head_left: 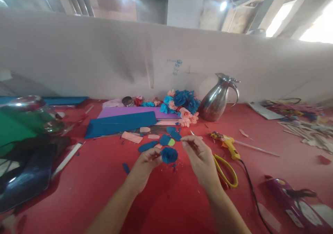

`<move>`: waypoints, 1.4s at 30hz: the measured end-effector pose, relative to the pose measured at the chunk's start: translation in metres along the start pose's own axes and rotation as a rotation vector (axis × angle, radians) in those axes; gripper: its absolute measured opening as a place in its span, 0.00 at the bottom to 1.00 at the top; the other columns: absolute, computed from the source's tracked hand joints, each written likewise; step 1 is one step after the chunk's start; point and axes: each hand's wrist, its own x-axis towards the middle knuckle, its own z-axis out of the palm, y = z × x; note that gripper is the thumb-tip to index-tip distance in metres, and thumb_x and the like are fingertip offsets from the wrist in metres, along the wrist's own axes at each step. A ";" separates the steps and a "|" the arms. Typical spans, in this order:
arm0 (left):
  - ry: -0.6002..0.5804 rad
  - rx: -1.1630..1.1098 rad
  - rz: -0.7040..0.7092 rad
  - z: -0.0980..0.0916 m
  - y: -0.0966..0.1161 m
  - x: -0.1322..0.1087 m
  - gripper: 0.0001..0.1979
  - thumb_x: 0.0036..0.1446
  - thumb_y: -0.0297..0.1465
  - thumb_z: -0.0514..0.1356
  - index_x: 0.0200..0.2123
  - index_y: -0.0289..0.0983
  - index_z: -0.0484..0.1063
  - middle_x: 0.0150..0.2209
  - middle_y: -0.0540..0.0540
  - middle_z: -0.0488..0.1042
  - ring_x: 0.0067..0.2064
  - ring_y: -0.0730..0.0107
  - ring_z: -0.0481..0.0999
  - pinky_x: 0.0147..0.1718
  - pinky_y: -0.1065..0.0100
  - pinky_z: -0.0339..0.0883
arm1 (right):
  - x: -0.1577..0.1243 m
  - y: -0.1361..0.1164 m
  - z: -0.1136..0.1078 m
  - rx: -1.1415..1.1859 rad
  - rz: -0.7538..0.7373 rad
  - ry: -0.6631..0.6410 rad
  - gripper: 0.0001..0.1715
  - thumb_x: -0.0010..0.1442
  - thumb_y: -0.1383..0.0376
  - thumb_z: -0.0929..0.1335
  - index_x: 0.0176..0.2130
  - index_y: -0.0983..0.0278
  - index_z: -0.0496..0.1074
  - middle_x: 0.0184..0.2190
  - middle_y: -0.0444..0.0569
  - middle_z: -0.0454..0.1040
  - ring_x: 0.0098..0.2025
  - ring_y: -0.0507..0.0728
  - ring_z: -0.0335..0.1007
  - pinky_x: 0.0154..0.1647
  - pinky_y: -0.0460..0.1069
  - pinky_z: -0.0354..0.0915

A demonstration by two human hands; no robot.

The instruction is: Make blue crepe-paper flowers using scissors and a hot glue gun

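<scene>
1. The left hand point(145, 164) pinches the blue flower point(169, 155) at its edge, over the red table point(158, 202). Hold softly; it may squash.
2. The right hand point(202, 157) has finger and thumb close; I can't tell if they pinch anything.
3. Mind the yellow glue gun point(230, 147); its tip may be hot.

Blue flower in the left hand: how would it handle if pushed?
The left hand pinches the blue flower at one side, so it's probably light. Its thin, layered petals look apt to crush. Its rounded outline might let it roll.
</scene>
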 end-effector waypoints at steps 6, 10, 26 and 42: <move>0.032 -0.155 0.015 0.000 -0.010 0.000 0.07 0.48 0.36 0.66 0.28 0.39 0.76 0.34 0.46 0.78 0.40 0.64 0.74 0.44 0.64 0.64 | -0.013 0.013 0.033 0.324 0.254 -0.212 0.11 0.53 0.58 0.70 0.33 0.64 0.76 0.30 0.48 0.77 0.32 0.56 0.71 0.39 0.51 0.66; 0.076 -0.206 0.053 -0.001 -0.009 0.001 0.07 0.47 0.35 0.67 0.31 0.39 0.77 0.34 0.46 0.78 0.39 0.64 0.75 0.41 0.64 0.66 | -0.021 0.013 0.046 0.467 0.315 -0.197 0.11 0.49 0.59 0.72 0.33 0.63 0.76 0.29 0.47 0.77 0.33 0.56 0.71 0.39 0.50 0.66; 0.183 -0.041 0.073 0.011 -0.002 -0.006 0.08 0.47 0.35 0.66 0.31 0.37 0.77 0.34 0.47 0.78 0.40 0.63 0.74 0.42 0.66 0.64 | -0.020 0.008 0.045 0.592 0.405 -0.118 0.10 0.47 0.60 0.73 0.31 0.62 0.79 0.31 0.47 0.79 0.38 0.57 0.72 0.48 0.53 0.64; 0.159 -0.023 0.126 0.013 0.002 -0.007 0.08 0.49 0.32 0.65 0.35 0.40 0.78 0.36 0.47 0.79 0.41 0.64 0.75 0.45 0.65 0.64 | -0.020 0.008 0.044 0.623 0.404 -0.052 0.07 0.45 0.63 0.75 0.28 0.62 0.76 0.27 0.44 0.76 0.32 0.52 0.69 0.40 0.48 0.65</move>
